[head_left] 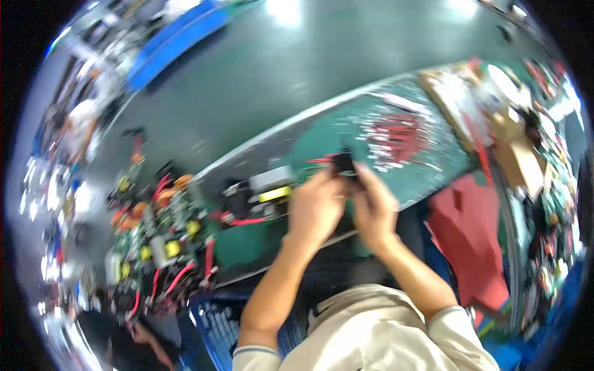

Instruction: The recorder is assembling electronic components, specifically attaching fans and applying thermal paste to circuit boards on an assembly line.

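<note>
In front of me, over the green mat (322,141), my left hand (317,209) and my right hand (376,213) come together at a small black block-shaped part (344,162). Fingers of both hands are closed on it; motion blur hides its exact kind. A short red wire (320,161) juts out leftward beside the part. Just left of my left hand lies a circuit board assembly with a light grey block (271,180), a yellow component (275,194) and red leads (246,221). To the right of the hands, red wire pieces with white ends (401,140) are spread in a pile.
Many circuit boards with yellow, orange and red parts (158,226) crowd the left end. At right stand a shallow wooden-edged tray (455,114), a cardboard box (518,164) and a red sheet (467,235). A blue crate (216,334) sits below left; another person's arm (151,340) shows there.
</note>
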Tool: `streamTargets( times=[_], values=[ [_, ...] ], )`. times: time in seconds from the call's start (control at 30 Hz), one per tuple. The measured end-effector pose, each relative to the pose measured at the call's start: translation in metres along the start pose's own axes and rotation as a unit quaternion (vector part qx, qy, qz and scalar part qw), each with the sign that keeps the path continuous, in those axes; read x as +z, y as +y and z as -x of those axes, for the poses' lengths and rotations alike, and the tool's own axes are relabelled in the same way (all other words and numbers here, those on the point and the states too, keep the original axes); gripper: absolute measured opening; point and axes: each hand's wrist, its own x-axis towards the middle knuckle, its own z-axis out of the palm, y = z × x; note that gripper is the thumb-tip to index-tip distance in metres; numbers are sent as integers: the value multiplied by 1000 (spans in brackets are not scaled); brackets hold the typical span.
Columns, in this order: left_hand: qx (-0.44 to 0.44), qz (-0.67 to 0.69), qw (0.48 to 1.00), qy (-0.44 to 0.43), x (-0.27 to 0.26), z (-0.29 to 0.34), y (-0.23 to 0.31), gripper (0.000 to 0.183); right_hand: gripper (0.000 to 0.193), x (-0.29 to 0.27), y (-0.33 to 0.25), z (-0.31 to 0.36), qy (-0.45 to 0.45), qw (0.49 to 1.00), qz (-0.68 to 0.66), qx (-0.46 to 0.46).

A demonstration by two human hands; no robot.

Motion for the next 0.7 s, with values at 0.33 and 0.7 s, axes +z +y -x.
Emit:
streamTargets(
  times=[0.33,0.7],
  values=[
    [68,110,991,28,-15,7,-3,15,40,-63,24,-42,-128,950,206,197],
    [69,28,997,-16,-12,-5,-3,22,19,-42,24,-34,-41,960,-123,249]
  ],
)
